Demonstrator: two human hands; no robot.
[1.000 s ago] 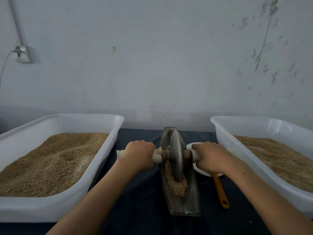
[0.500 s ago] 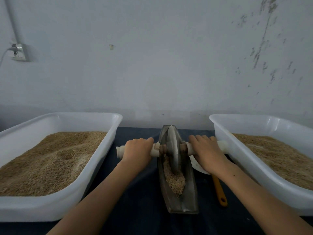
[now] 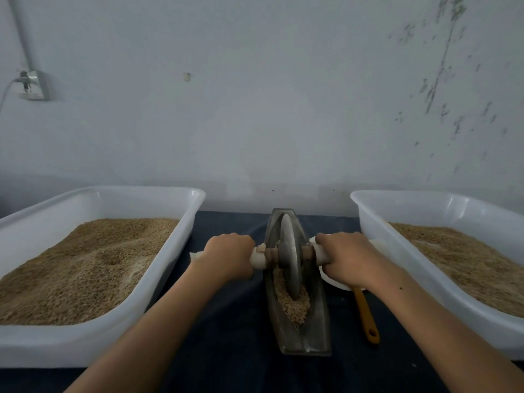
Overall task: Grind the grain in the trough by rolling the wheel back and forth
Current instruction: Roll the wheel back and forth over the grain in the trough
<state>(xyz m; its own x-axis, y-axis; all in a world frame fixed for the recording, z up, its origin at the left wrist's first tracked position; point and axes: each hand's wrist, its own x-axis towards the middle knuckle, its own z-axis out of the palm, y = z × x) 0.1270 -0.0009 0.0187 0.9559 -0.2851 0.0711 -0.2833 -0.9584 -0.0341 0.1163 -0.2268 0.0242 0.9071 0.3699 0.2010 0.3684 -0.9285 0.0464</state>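
A narrow boat-shaped metal trough point(image 3: 317, 330) lies lengthwise on the dark table, with tan grain point(image 3: 292, 304) heaped in its near half. A grey metal wheel point(image 3: 289, 256) stands upright in the trough on a pale axle handle point(image 3: 258, 258). My left hand point(image 3: 226, 255) grips the handle's left side. My right hand point(image 3: 348, 258) grips its right side, fingers curled over the top. The wheel's lower edge sits in the grain.
A white tub point(image 3: 170, 265) of grain stands at the left, another white tub point(image 3: 377, 236) at the right. A white dish point(image 3: 334, 283) and an orange-handled tool point(image 3: 367, 319) lie right of the trough. A wall with a socket point(image 3: 31, 85) rises behind.
The wheel rolled away along the trough half a second ago and has come back towards me. Both hands kept hold of the handle.
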